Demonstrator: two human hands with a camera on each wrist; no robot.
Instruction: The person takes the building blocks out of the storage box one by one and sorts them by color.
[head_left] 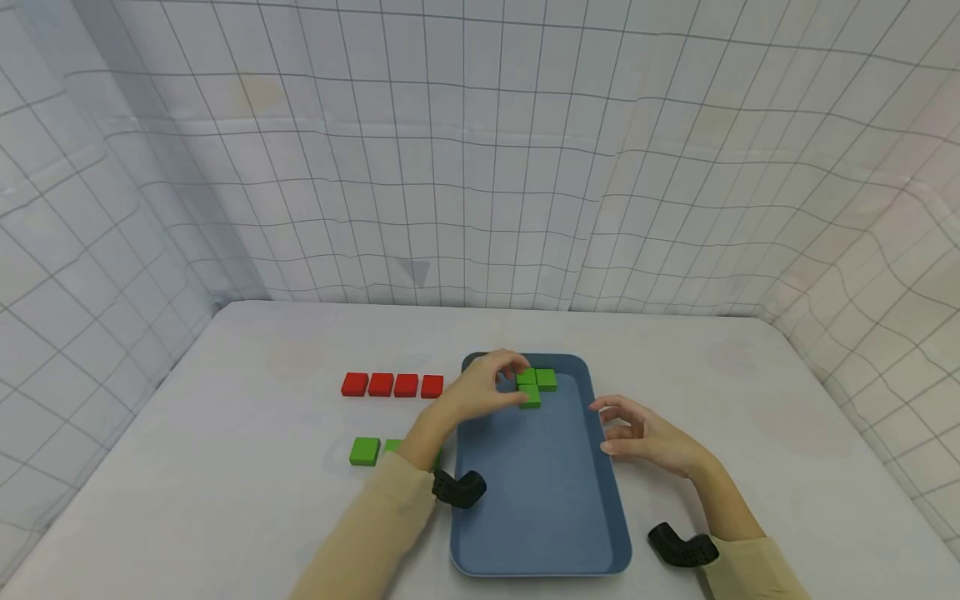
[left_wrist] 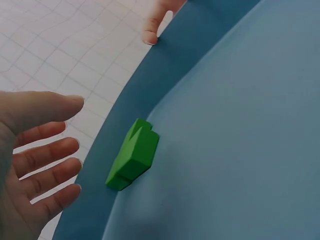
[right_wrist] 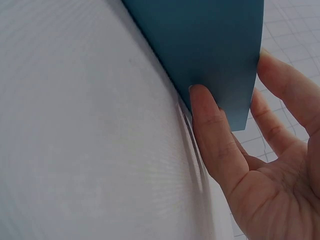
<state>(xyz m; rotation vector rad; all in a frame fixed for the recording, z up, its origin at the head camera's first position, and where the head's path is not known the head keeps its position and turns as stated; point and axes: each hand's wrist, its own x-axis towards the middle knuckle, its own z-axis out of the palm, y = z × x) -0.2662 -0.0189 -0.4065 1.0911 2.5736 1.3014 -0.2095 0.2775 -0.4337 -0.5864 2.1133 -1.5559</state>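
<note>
Three green square blocks (head_left: pixel 546 380) lie grouped at the far end of a blue tray (head_left: pixel 543 483). My left hand (head_left: pixel 480 387) hovers over that end, thumb and fingers spread with a gap between them. In the left wrist view the hand stands apart from the green blocks (left_wrist: pixel 134 156), holding nothing. My right hand (head_left: pixel 648 437) is at the tray's right side, fingers loosely bent. The right wrist view shows its fingertips (right_wrist: pixel 204 100) against the tray's outer wall (right_wrist: pixel 215 55) and another digit at the rim.
Several red blocks (head_left: pixel 381 384) form a row left of the tray on the white table (head_left: pixel 247 467). Nearer to me, more green blocks (head_left: pixel 365 451) lie in a row, partly hidden by my left forearm. Gridded white cloth (head_left: pixel 465 167) hangs behind and at both sides.
</note>
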